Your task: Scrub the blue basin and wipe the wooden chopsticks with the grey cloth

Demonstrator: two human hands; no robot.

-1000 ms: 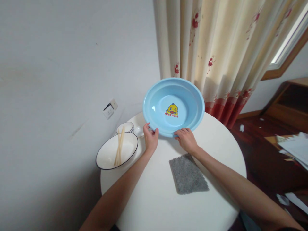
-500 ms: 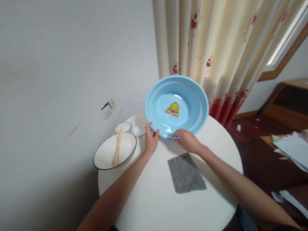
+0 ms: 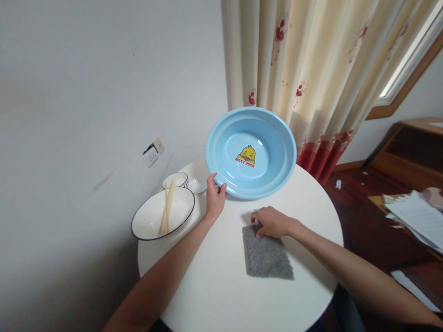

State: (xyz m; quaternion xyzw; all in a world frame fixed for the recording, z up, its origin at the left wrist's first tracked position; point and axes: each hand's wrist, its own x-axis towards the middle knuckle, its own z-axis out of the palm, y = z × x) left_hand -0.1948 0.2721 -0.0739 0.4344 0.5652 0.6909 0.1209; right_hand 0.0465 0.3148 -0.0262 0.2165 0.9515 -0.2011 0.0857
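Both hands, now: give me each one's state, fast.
Left hand: closed, holding the round light-blue plastic basin by its rim.
Right hand: partly curled at the rectangular gray fabric cloth; grip cannot be told.

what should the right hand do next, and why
Probably pinch the far edge of the grey cloth with the right hand: its thumb and fingers are at that edge with a gap between their tips, while the left hand holds the tilted blue basin by its rim.
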